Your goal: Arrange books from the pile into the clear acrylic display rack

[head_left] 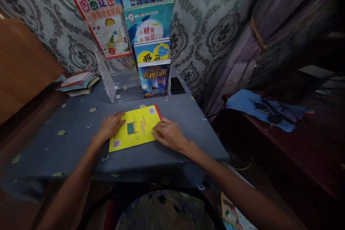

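Observation:
A yellow book with a red edge lies on the cloth-covered table, its back cover with barcode and QR code facing up. My left hand grips its left edge, with the thumb over the cover. At the right edge, my right hand is closed on the book with bent fingers. Behind it stands a clear display rack. In the rack are a red-bordered picture book, a teal book, a yellow-and-blue book and a dark blue book.
A stack of books lies at the table's back left. Right of the rack is a flat black object. A dark red side table holds a blue cloth with glasses. Below right is another picture book.

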`<state>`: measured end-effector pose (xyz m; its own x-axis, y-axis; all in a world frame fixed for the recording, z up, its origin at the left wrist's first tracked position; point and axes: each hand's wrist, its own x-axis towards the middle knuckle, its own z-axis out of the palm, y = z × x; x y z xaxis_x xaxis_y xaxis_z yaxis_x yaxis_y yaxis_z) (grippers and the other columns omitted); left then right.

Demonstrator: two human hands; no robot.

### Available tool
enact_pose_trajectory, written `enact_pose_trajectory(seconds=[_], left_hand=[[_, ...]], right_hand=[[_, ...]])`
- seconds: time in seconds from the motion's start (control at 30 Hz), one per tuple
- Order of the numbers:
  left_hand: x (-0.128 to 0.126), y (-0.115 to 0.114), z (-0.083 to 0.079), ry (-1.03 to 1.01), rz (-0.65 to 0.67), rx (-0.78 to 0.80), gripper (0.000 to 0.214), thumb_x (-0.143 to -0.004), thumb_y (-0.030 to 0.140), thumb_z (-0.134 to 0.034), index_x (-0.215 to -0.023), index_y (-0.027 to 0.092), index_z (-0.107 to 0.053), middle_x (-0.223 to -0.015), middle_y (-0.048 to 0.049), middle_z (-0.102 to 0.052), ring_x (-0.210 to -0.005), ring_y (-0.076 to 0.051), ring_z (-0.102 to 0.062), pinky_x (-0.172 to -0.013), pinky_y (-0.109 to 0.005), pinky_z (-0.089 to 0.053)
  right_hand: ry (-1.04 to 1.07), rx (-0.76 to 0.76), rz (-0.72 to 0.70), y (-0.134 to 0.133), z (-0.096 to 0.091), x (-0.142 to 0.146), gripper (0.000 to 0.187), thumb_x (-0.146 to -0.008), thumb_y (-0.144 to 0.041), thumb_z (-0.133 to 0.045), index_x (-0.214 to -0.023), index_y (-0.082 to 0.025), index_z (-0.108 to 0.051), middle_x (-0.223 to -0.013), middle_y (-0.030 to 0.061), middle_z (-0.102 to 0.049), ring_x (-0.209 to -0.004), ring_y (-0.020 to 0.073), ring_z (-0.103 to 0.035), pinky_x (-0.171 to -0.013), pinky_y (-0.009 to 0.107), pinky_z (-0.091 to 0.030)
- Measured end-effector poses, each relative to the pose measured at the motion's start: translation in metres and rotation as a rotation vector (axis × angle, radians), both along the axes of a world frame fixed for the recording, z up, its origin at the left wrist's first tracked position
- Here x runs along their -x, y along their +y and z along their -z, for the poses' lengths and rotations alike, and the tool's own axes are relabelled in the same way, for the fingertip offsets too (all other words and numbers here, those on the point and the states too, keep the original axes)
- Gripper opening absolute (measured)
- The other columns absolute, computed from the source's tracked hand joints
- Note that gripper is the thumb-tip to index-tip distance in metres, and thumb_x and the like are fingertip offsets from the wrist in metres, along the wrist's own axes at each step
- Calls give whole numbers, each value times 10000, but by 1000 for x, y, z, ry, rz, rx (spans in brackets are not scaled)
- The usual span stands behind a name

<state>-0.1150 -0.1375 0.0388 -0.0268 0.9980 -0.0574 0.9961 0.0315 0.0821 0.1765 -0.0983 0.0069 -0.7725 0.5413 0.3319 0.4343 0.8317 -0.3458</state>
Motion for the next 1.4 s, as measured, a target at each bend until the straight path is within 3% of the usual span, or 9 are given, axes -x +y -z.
enact_pose_trajectory(seconds=[0.1, 0.2, 0.37, 0.53, 0.63, 0.73, 0.97, 1.13, 1.4], left_hand=[[5, 8, -9, 22, -1, 29, 465, -985, 378, -454, -1384, 181, -587, -1281, -147, -651, -1159, -316, -613, -964, -412, -486], [7, 12, -13, -60, -67, 69, 421, -918, 407, -561, -1270, 194, -651, -1116, -135, -704, -1000, -314, -663, -805, -370, -501], [11, -3, -5, -820, -78, 294, 621, -775, 444, -737, -1338, 213, -611, -695, -15, -668, -588, -206, -625, -517, -256, -425], [-1, -25, 1, -1396, -210, 453, 592, -675, 366, -862, -1219, 203, -697, -837, -58, -754, -631, -184, -681, -586, -268, -525], [-11, -32, -7, -1543, -298, 394, 435, -639, 373, -887, -1002, 164, -770, -900, -91, -772, -662, -186, -698, -616, -279, -550], [-20, -33, -17, -1567, -285, 264, 410, -700, 472, -843, -939, 142, -795, -783, -81, -753, -574, -150, -644, -536, -233, -497], [-22, -25, -16, -1466, -126, 43, 508, -720, 532, -799, -1082, 176, -790, -1007, -104, -770, -756, -201, -694, -646, -259, -518], [-22, -13, -9, -1155, 94, -251, 416, -787, 516, -759, -1069, 211, -777, -1138, -96, -726, -1101, -275, -635, -925, -349, -522], [-44, 12, -12, -1381, 10, -359, 542, -752, 654, -748, -1020, 183, -731, -932, -37, -733, -804, -164, -620, -675, -241, -533]], right_hand=[[-28, -18, -180, -24, -1, 21, 213, -954, -335, -656, -1075, -169, -715, -1177, 130, -716, -1147, 270, -602, -1011, 427, -468], [-94, 5, -220, -46, -1, 34, 531, -921, -444, -702, -1363, -169, -601, -1483, 181, -537, -1448, 339, -397, -1186, 534, -325], [-158, 108, -341, -55, 1, 26, 828, -864, -601, -705, -1525, -174, -446, -1570, 193, -444, -1550, 381, -180, -1245, 616, -146], [-161, 132, -474, -54, 5, 0, 842, -863, -478, -758, -1569, -212, -384, -1632, 188, -355, -1567, 331, -160, -1256, 597, -110], [-94, 128, -446, -55, 5, -11, 615, -971, -241, -629, -1551, -237, -423, -1623, 149, -391, -1568, 264, -193, -1260, 546, -187], [116, 127, -421, -52, 1, -19, 475, -1028, -145, -474, -1496, -216, -508, -1536, 138, -520, -1537, 220, -294, -1238, 491, -302], [616, 360, -230, -36, -40, -28, 328, -1004, -347, -599, -1307, -266, -696, -1267, 61, -738, -1193, 202, -692, -1055, 382, -555], [745, 471, -69, -22, -67, -20, 225, -941, -368, -672, -1106, -277, -796, -1075, 13, -801, -987, 217, -761, -901, 355, -617], [990, 551, 84, 25, -81, -5, 332, -850, -514, -718, -987, -217, -773, -996, 45, -788, -886, 214, -732, -805, 389, -622]])
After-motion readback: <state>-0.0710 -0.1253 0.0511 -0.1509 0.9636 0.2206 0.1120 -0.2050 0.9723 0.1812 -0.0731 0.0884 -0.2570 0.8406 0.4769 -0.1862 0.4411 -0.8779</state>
